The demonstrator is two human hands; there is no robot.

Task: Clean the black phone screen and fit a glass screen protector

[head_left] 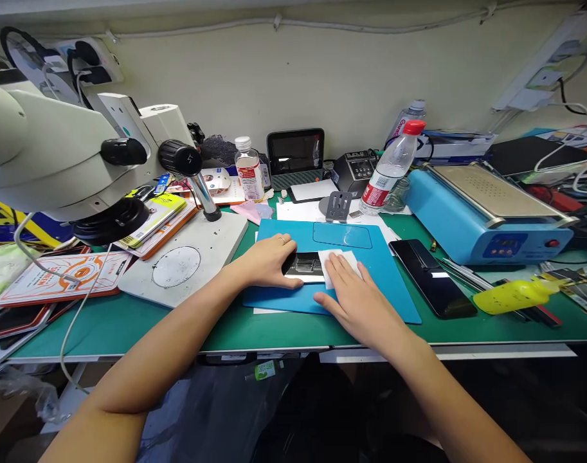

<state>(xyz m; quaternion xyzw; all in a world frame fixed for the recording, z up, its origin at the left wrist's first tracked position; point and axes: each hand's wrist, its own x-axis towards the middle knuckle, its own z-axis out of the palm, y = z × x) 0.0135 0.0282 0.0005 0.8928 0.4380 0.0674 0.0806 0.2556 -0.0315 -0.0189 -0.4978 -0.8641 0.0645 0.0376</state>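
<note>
A glossy dark phone screen lies flat on the blue mat, reflecting light. Whether a phone body is under it, I cannot tell. My left hand grips its left end, thumb along the near edge and fingers at the far side. On the right end lies a white wipe, pressed down under the flat, nearly straight fingers of my right hand. The right hand's thumb sticks out to the left over the mat. The wipe and hand hide the screen's right end.
A microscope stands at left on its pale base. To the right lie a black phone, a yellow bottle and a blue heating plate machine. Behind the mat are a phone stand and a red-capped bottle.
</note>
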